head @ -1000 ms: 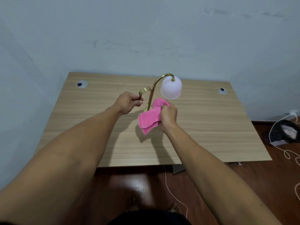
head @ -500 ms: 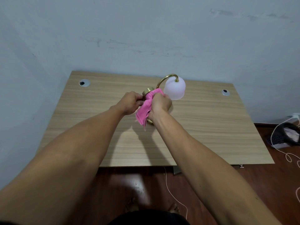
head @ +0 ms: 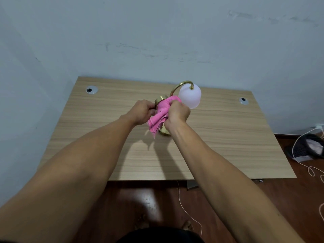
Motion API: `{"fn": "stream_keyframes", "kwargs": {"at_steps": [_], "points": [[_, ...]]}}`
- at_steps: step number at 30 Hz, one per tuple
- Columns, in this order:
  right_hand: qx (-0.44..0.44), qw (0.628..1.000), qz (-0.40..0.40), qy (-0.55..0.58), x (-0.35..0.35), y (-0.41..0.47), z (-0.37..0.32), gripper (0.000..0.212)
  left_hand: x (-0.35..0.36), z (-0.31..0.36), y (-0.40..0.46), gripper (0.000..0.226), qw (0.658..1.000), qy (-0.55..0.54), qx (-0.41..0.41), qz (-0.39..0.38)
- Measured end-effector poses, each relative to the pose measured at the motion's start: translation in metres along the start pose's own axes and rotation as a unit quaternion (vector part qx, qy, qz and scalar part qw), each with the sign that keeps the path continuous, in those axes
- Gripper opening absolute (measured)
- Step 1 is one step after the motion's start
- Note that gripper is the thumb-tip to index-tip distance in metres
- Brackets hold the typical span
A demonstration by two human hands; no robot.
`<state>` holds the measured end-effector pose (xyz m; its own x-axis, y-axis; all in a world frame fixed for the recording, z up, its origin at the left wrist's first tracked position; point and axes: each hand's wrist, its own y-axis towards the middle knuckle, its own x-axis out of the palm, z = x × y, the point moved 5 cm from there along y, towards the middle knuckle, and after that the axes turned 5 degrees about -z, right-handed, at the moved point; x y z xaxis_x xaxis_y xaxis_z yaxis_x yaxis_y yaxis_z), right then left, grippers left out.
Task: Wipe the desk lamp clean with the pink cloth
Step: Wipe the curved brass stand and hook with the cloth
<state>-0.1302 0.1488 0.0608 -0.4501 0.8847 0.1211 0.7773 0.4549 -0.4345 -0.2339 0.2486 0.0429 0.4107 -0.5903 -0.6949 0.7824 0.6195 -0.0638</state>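
The desk lamp point(head: 190, 96) has a white frosted shade, a curved brass neck and a round brass base, and it is tilted above the wooden desk point(head: 98, 123). My left hand point(head: 142, 112) grips the brass base from the left. My right hand point(head: 177, 114) is closed on the pink cloth point(head: 160, 114) and presses it against the lamp's stem and base. The cloth's loose end hangs down between my hands. Much of the stem is hidden under the cloth and my fingers.
The desk stands against a pale blue wall and has two round cable grommets, one at the back left point(head: 91, 89) and one at the back right point(head: 243, 100). White cords point(head: 310, 171) and a dark basket point(head: 308, 146) lie on the wooden floor to the right.
My right hand has brought the cloth up from below the shade onto the lamp's stem and base, next to my left hand. The lamp has stayed in my left hand's grip.
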Motion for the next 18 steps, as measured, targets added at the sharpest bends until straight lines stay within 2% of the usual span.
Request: {"fn": "stream_keyframes", "kwargs": {"at_steps": [5,9,11,14,18], "points": [[0.067,0.993,-0.010,0.098,-0.001,-0.005,0.003,0.033,-0.001,0.001,0.001,0.012,1.000,0.011,-0.005,-0.004],[0.067,0.992,-0.048,0.096,0.004,-0.011,0.009,0.032,-0.001,-0.002,0.003,0.013,1.000,0.009,-0.021,-0.011],[0.047,0.996,-0.064,0.049,0.006,-0.009,0.012,0.024,-0.001,-0.002,0.004,0.012,1.000,0.014,-0.022,-0.014],[-0.013,0.992,-0.107,-0.066,0.009,-0.005,0.017,0.024,-0.002,-0.001,0.003,0.011,0.999,0.024,-0.015,-0.014],[-0.114,0.958,-0.157,-0.210,0.008,-0.006,0.013,0.016,-0.002,-0.002,0.002,0.011,0.999,0.025,-0.013,-0.018]]}}
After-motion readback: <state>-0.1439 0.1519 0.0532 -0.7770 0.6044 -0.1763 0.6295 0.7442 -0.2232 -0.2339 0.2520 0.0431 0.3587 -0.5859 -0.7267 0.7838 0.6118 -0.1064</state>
